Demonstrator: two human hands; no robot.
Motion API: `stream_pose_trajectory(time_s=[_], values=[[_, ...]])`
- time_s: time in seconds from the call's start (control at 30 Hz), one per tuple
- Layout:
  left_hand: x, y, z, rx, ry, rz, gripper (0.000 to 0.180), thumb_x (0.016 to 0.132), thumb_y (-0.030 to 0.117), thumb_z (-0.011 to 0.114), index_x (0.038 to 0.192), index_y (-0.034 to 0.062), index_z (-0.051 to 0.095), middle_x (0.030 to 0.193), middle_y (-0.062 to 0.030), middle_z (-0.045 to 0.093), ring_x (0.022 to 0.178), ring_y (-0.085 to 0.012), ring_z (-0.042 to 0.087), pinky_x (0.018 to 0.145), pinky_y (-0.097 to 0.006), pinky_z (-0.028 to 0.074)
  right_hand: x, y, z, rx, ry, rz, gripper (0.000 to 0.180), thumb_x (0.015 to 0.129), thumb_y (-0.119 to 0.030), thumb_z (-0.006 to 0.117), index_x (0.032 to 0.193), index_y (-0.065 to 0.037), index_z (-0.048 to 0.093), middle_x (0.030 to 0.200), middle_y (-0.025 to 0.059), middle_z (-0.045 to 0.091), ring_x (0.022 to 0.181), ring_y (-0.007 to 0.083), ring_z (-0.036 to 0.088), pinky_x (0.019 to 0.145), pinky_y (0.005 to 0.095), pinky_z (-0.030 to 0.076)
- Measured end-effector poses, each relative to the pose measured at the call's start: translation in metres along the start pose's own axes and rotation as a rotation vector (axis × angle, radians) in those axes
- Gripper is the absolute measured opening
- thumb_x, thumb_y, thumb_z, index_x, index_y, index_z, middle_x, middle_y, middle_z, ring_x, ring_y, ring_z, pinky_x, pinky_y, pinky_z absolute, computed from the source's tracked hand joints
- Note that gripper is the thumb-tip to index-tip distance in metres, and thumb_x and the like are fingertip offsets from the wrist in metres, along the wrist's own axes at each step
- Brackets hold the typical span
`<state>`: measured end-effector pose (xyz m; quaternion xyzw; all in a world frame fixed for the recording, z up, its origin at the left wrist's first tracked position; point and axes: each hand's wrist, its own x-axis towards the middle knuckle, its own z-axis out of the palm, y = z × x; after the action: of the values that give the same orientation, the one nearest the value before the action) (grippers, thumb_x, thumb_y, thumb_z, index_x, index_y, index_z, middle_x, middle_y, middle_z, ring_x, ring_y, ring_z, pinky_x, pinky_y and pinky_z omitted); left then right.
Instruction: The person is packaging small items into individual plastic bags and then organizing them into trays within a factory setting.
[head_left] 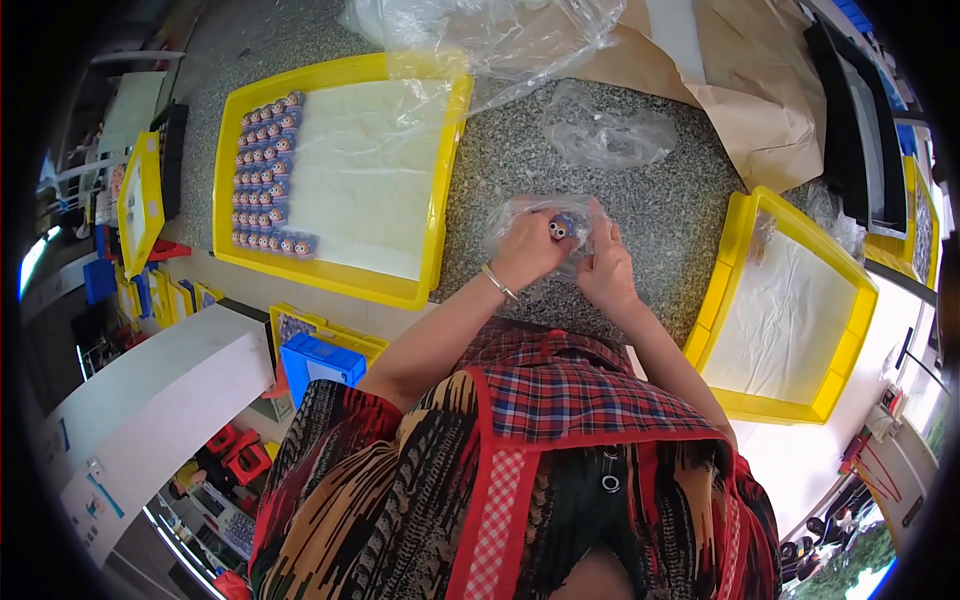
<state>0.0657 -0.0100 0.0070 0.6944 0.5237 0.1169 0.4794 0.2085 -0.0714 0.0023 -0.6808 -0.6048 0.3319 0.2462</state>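
Observation:
A small blue-and-pink figurine with big white eyes (561, 229) is pinched in the fingers of my left hand (533, 246). Around it, a clear plastic bag (497, 224) spreads out under both hands. My right hand (607, 270) has its fingers closed on the bag's right side, close beside the figurine. To the left stands a yellow tray (432, 232) lined with white sheet. Similar figurines (265, 172) fill its left part in tight rows.
On the right is a second yellow tray (722, 305) with a white liner. Crumpled clear plastic (605, 135) lies on the speckled grey tabletop beyond my hands. Brown paper (745, 95) and more clear film (470, 35) cover the far side. A black crate (855, 125) sits far right.

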Motion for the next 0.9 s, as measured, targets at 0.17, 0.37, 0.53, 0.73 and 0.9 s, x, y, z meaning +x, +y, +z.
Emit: stream_pose_trajectory(time_s=[0.17,0.37,0.53,0.73,0.9], values=[[-0.016,0.003,-0.009,0.453,0.165,-0.018,0.037,0.075,0.021,0.073,0.107,0.0067,0.063,0.104,-0.0152,0.06,0.088,-0.0344,0.06,0.078,-0.043,0.049,-0.01,-0.013,-0.005,0.192,0.0,-0.216,0.066,0.074,0.001,0.053,0.137,-0.003,0.036,0.124,0.0254,0.047,0.084,0.0416,0.06,0.076,0.0473,0.051],[-0.083,-0.028,-0.036,0.129,0.18,0.486,0.038,0.078,0.011,0.069,0.113,0.0048,0.057,0.109,-0.0179,0.056,0.093,-0.031,0.059,0.075,-0.038,0.049,-0.062,0.031,-0.007,0.246,0.107,-0.013,0.06,0.074,0.001,0.056,0.133,0.001,0.042,0.132,0.0216,0.042,0.101,0.0359,0.057,0.091,0.042,0.045],[-0.12,-0.079,-0.021,-0.343,0.168,-0.316,0.05,0.078,0.006,0.066,0.125,0.0015,0.049,0.123,-0.0176,0.048,0.107,-0.028,0.054,0.079,-0.035,0.049,-0.044,0.022,0.01,-0.168,0.128,-0.279,0.054,0.074,-0.001,0.056,0.128,0.0,0.046,0.13,0.0198,0.044,0.116,0.0351,0.048,0.1,0.0442,0.038],[-0.045,-0.066,-0.021,-0.032,0.439,0.302,0.047,0.081,0.005,0.062,0.126,0.0003,0.051,0.134,-0.0212,0.04,0.122,-0.0352,0.044,0.098,-0.041,0.04,0.017,-0.013,0.017,-0.398,-0.104,-0.649,0.045,0.076,-0.012,0.058,0.119,-0.002,0.052,0.121,0.018,0.051,0.121,0.0359,0.042,0.104,0.0505,0.031],[-0.017,-0.056,-0.006,0.281,0.225,0.564,0.035,0.076,0.006,0.06,0.111,-0.0008,0.061,0.144,-0.0236,0.03,0.133,-0.0395,0.031,0.103,-0.046,0.036,0.004,0.01,0.027,-0.58,-0.179,-0.651,0.041,0.075,-0.015,0.059,0.114,-0.001,0.055,0.118,0.0172,0.052,0.121,0.0351,0.043,0.104,0.0501,0.031]])
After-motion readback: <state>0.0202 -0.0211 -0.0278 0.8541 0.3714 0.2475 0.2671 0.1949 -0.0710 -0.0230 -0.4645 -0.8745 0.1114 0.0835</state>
